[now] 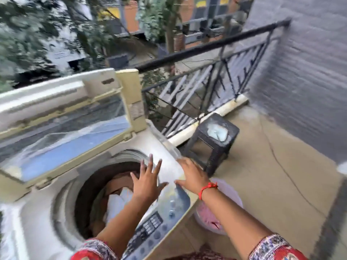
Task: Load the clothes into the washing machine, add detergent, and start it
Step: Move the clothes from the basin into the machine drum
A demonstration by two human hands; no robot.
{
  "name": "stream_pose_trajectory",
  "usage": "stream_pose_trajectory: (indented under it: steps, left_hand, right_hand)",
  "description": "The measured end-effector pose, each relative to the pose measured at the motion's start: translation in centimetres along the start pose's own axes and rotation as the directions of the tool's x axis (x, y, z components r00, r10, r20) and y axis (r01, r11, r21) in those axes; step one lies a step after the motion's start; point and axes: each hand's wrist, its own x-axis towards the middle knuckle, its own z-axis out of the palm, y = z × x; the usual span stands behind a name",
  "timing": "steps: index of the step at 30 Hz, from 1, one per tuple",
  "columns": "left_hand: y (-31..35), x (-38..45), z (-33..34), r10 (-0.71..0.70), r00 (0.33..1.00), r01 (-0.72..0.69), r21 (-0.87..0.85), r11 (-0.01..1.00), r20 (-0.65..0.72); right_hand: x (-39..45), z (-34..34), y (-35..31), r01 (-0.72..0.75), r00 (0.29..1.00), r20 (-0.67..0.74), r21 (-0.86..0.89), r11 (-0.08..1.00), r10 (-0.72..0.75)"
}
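A white top-loading washing machine [47, 212] stands on a balcony with its lid [65, 119] raised. White and brown clothes [116, 196] lie in the round drum. My left hand [148, 181] hovers over the drum's right rim, fingers spread, holding nothing. My right hand [191, 175], with a red thread at the wrist, rests flat on the machine's right edge, near a clear plastic cover [169, 145]. The control panel [155, 231] with buttons runs along the near right side. No detergent is visible.
A dark plastic stool [212, 141] stands right of the machine by the black railing [206, 87]. A pink tub [219, 209] with pink cloth sits on the floor below my right arm. A grey wall [304, 72] closes the right side.
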Motion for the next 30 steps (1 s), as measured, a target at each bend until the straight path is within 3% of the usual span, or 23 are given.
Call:
stream_pose_trajectory:
  steps: [4,7,14,19,26,30]
  left_hand:
    - [6.7,2.2,-0.2,0.116,0.991,-0.115,0.02,0.993,-0.061]
    - [12.3,4.2,0.0,0.216,0.975,-0.214,0.051,0.975,-0.044]
    - [24.4,7.1,6.5,0.306,0.938,-0.327,0.117,0.938,0.164]
    - [29.7,8.9,11.6,0.288,0.91,-0.342,0.148,0.928,0.298]
    - [31.6,12.4,18.6,0.316,0.858,-0.413,0.177,0.894,0.404]
    - [30.5,15.9,25.4,0.287,0.805,-0.399,0.115,0.91,0.519]
  right_hand:
    - [-2.7,-3.3,6.6,-0.072,0.982,-0.161,0.159,0.985,0.098]
    - [-4.3,-5.2,11.4,-0.14,0.965,-0.202,0.141,0.98,0.167]
    - [-7.2,-6.8,23.3,-0.28,0.959,-0.019,0.108,0.954,0.284]
    - [-8.4,-6.2,30.7,-0.317,0.945,0.106,0.052,0.947,0.311]
    - [-7.2,-1.8,38.0,-0.337,0.896,0.297,-0.034,0.941,0.331]
    - [-4.6,4.7,40.9,-0.326,0.854,0.406,-0.071,0.943,0.326]
